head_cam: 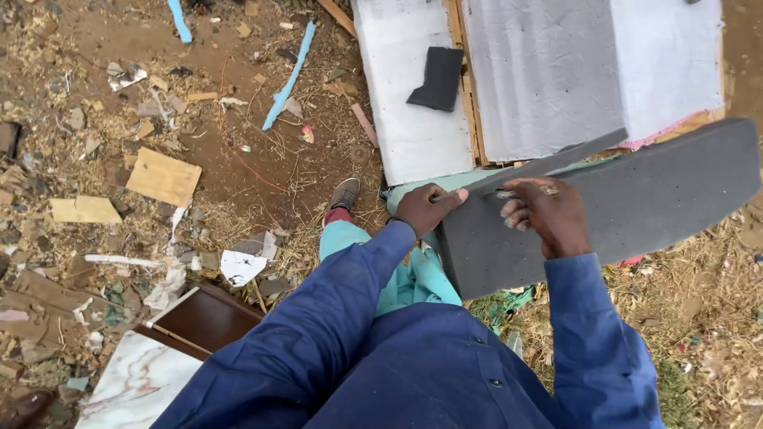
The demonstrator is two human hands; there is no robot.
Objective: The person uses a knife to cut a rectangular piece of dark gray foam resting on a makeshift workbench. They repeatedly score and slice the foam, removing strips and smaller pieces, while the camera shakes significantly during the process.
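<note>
I hold a large dark grey foam slab (636, 202) in front of me, its long side running up to the right. My left hand (427, 208) grips its near left corner, thumb on top. My right hand (544, 216) is curled on the slab's upper edge, where a thin grey strip (556, 161) splits away from the slab. Something small and pale shows at those fingertips; I cannot tell what it is. Blue sleeves cover both arms.
White foam blocks (548, 71) lie on a wooden frame ahead, with a dark foam scrap (437, 78) on one. My shoe (344, 193) rests on dirt littered with wood scraps (163, 176), blue strips (288, 78), a marble-patterned board (135, 385) and a brown panel (203, 318).
</note>
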